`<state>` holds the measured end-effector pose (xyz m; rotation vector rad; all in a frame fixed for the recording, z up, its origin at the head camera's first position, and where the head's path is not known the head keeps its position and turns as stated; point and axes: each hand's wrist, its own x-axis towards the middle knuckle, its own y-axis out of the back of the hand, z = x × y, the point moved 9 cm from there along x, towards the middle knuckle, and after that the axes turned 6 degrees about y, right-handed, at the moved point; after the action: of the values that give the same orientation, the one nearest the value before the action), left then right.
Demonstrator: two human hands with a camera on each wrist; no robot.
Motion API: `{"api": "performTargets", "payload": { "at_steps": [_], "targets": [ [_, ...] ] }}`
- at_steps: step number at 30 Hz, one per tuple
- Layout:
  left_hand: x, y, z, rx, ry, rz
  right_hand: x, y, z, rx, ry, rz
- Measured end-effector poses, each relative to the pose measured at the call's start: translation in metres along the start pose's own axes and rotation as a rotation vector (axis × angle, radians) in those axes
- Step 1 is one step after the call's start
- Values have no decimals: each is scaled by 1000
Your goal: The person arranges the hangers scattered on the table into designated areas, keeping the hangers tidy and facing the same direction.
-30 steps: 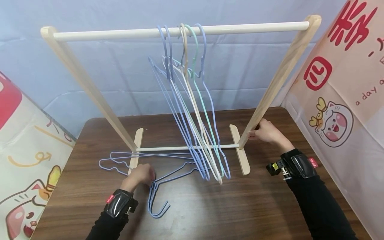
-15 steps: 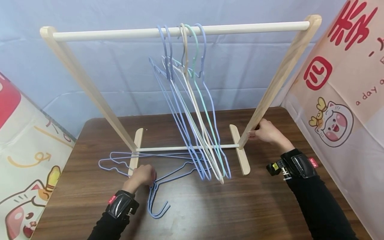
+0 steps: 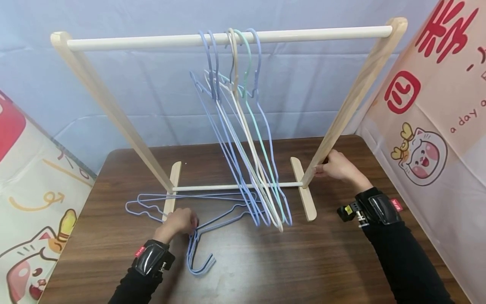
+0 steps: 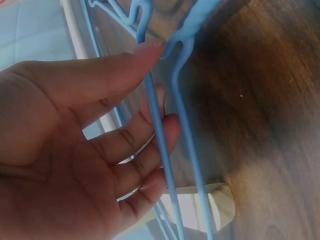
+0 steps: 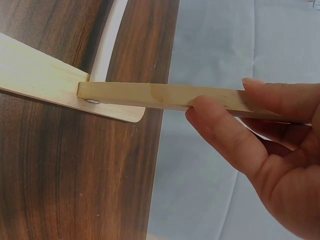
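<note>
Two blue clothes hangers (image 3: pixel 195 238) lie low over the table on the left, their hooks toward the front. My left hand (image 3: pixel 180 221) is at the neck of these hangers. In the left wrist view, its thumb (image 4: pixel 135 62) and fingertips pinch the wire of one blue hanger (image 4: pixel 162 145), while the other wire runs just beyond the fingers. My right hand (image 3: pixel 338 166) grips the lower part of the rack's right wooden post (image 3: pixel 343 109). In the right wrist view, thumb and fingers lie around this post (image 5: pixel 165 95), above its foot.
The wooden clothes rack (image 3: pixel 303 36) stands on the brown table (image 3: pixel 265 270). Several blue, white, beige and green hangers (image 3: pixel 250 139) hang mid-rail. A left foot (image 3: pixel 169 204) and a right foot (image 3: pixel 305 198) carry the rack. Printed cloth (image 3: pixel 421 93) bounds the right side.
</note>
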<state>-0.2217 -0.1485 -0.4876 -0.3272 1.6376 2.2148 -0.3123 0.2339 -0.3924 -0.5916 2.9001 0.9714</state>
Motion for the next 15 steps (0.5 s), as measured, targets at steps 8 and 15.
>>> {"api": "performTargets", "payload": {
  "at_steps": [8,15],
  "targets": [
    [-6,11,6,10,-7,4,0,1,1,15,-8,2],
    [-10,28,12,-59,-43,31,0,0,0,24,-9,2]
  ]
}}
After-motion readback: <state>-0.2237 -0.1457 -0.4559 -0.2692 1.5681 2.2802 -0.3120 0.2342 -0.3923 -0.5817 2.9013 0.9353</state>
